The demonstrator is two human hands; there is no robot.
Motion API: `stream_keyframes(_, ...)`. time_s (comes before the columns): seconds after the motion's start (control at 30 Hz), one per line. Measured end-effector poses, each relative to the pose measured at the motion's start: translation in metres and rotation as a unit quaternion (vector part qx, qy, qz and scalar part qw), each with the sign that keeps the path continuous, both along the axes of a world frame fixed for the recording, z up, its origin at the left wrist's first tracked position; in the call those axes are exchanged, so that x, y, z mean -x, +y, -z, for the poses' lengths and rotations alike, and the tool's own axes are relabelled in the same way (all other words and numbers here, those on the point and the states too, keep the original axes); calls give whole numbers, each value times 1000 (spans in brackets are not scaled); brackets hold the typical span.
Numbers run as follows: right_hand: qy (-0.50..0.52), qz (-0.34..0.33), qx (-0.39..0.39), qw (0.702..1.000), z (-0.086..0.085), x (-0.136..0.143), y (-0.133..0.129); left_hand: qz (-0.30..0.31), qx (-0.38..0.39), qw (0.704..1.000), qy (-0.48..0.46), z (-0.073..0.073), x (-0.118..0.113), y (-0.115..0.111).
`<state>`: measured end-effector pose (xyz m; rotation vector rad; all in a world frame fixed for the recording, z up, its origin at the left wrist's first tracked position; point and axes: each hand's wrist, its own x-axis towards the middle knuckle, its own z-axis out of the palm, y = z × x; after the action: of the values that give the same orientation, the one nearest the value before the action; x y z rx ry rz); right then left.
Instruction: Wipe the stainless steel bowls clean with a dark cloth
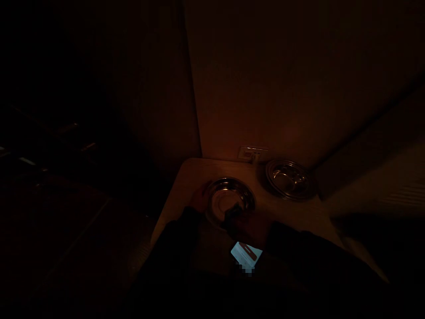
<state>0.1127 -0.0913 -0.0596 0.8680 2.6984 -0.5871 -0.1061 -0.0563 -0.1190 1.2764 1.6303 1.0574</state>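
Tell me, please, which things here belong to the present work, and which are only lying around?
Belong:
metal plate, left hand at its rim
dark cloth, apparently, in the right hand

Likely just lying around:
lit screen
other metal dish, its role unclear

By the dim light everything is tinted reddish brown. A coppery sheen is given to the dish (221, 201), whose rim is ringed by bands of dark and bright gold. The same bronze is repeated on the stacked plates (288, 179), which are patterned with concentric lines and streaked with amber highlights. The cloth (232, 215) is seen as near-black, as are both sleeves (175, 239). The tabletop (212, 166) is toned tan, the wall (265, 88) deep brown, divided by a blackish seam (193, 88). Pale blue is thrown up by the lit screen (241, 256), marked by an orange-brown shape.
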Motion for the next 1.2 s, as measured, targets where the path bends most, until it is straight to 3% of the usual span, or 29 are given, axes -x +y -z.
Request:
stream_keyframes(0.37,25,20,-9,999,3,34,-9,-117,57,991,-40,-1,-8,-7)
stream_keyframes(0.5,33,33,-13,999,8,35,-8,-118,30,987,-100,9,-11,-26)
stream_keyframes(0.6,41,45,-21,998,12,41,-11,-131,18,988,-79,17,-15,-31)
stream_keyframes(0.7,43,51,-27,997,15,44,-14,-119,22,991,-62,12,-14,-27)
stream_keyframes(0.93,42,-14,-14,999,10,8,-1,-41,35,997,-58,-11,-4,-13)
stream_keyframes(1.03,41,-22,-19,999,13,-5,7,-33,24,996,-79,-6,-5,-12)
stream_keyframes(1.2,58,-13,-21,998,20,5,1,-100,-5,990,-97,10,-15,-9)
